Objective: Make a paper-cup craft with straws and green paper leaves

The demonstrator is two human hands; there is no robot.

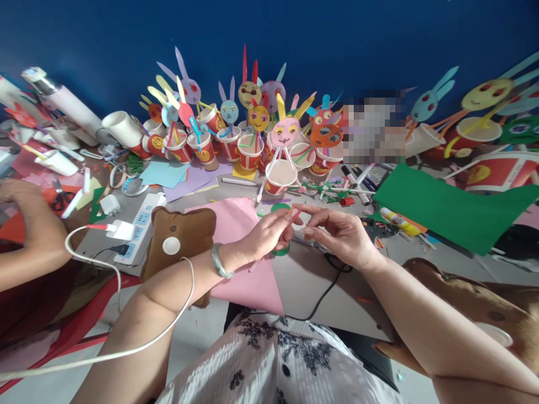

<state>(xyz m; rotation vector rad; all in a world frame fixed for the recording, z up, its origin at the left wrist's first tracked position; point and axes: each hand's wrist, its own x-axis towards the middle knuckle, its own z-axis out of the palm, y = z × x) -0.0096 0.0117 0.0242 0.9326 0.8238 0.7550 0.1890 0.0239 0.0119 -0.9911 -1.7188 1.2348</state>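
Over the pink paper sheet (240, 280), my left hand (272, 229) is closed around a thin pink strip (255, 265). One end pokes out below the palm, and a short pink-orange end (294, 212) shows at the fingertips. Whether it is folded paper or a straw I cannot tell. My right hand (343, 233) is just to the right, thumb and index finger apart, the index fingertip at or very near the strip's upper end. Partly hidden behind my left hand is a green ring (281, 251), which looks like a tape roll.
Paper cups with rabbit-faced figures (286, 132) line the wall side. A power strip (141, 227) and brown bear-shaped cushion (179, 235) lie left, beside a co-worker's arm (36, 230). A white cable (168, 325) crosses my left arm. Green sheet (458, 207) lies right.
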